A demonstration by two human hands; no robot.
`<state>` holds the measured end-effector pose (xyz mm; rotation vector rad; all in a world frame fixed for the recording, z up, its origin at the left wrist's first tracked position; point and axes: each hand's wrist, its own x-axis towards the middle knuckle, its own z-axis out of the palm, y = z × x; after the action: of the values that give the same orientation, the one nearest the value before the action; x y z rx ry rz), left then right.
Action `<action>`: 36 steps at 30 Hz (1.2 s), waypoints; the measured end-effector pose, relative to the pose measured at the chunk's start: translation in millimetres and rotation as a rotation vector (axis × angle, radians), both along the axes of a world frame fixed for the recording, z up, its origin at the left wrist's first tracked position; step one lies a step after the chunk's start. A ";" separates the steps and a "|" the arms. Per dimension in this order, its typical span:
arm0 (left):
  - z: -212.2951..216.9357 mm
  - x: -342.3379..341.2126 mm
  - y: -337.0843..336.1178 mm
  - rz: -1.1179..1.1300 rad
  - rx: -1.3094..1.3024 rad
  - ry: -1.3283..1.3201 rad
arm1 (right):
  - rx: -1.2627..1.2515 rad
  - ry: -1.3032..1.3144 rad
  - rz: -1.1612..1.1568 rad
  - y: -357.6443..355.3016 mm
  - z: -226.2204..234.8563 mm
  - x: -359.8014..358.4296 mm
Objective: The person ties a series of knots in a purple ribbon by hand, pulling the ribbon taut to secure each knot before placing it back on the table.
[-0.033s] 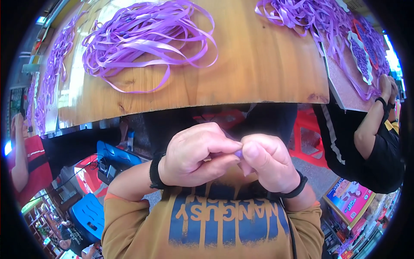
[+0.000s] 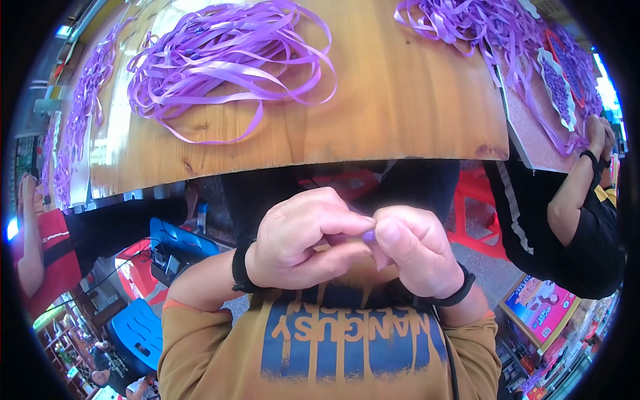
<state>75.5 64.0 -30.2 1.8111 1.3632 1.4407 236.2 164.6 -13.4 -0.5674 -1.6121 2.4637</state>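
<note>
ribbon pile (image 2: 213, 63): on bench (image 2: 400, 113), left side | second ribbon pile (image 2: 460, 27): bench's far right | left hand (image 2: 300, 237), right hand (image 2: 420, 250): before bench

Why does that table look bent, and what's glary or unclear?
Head view: fisheye distortion bends the wooden table; glare whitens its left side; the picture's corners go black; the purple bit between left hand and right hand is hard to make out.
</note>
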 end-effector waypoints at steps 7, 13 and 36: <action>-5.6 3.9 -5.4 0.034 -0.024 -0.035 | 0.082 -0.013 0.025 -0.4 1.8 -0.2; -1.7 -8.0 -3.0 -0.056 0.180 0.291 | -0.055 -0.071 0.129 4.7 7.1 2.9; -2.2 -10.2 -11.1 -0.084 -0.070 -0.031 | 0.354 0.091 0.223 6.9 -2.0 -1.0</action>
<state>65.4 52.9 -32.4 1.7731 1.2906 1.3549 235.1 171.4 -15.4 -0.2326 -2.1046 2.2206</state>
